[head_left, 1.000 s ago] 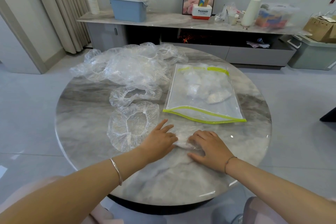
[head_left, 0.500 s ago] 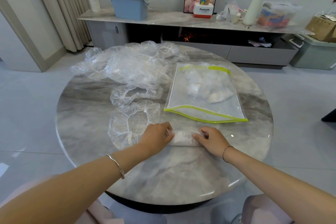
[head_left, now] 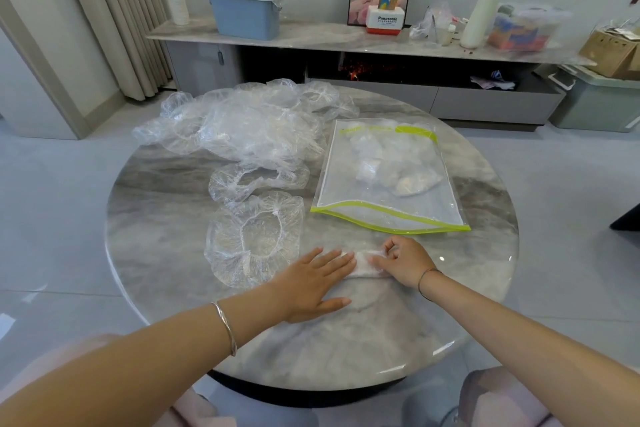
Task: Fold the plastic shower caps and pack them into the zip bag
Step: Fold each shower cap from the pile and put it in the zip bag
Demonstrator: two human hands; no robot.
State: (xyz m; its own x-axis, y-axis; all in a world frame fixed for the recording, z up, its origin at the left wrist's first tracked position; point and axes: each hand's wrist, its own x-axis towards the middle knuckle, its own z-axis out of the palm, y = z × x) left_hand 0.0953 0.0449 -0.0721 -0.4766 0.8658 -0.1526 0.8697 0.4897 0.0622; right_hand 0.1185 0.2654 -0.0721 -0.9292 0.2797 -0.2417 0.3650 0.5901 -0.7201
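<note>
Two bare hands work one folded cap (head_left: 363, 267) on a round marble table (head_left: 156, 236). The left hand (head_left: 311, 284) lies flat, fingers straight and slightly spread, its fingertips pressing down on the cap's left end. The right hand (head_left: 403, 260) meets it from the other side, fingers curled, pinching the cap's right end against the tabletop. Between the two hands the cap shows as a short, crumpled white strip lying crosswise.

Just beyond the right hand, and apart from it, the bag (head_left: 388, 215) lies flat. It is clear with lime-green edging, and one green-edged end faces the grip. Inside, toward its far end, sits a clump of packed caps (head_left: 391, 166). Whether the zip is closed cannot be told.

Just left of the left hand an open cap (head_left: 252, 239) lies spread, its elastic ring facing up. Beyond it a second cap (head_left: 256, 178) lies partly collapsed. Farther off, a pile (head_left: 242, 125) of loose clear caps covers the table's far-left part. A silver bangle (head_left: 225, 326) circles the left wrist and a thin band (head_left: 426, 279) the right.
</note>
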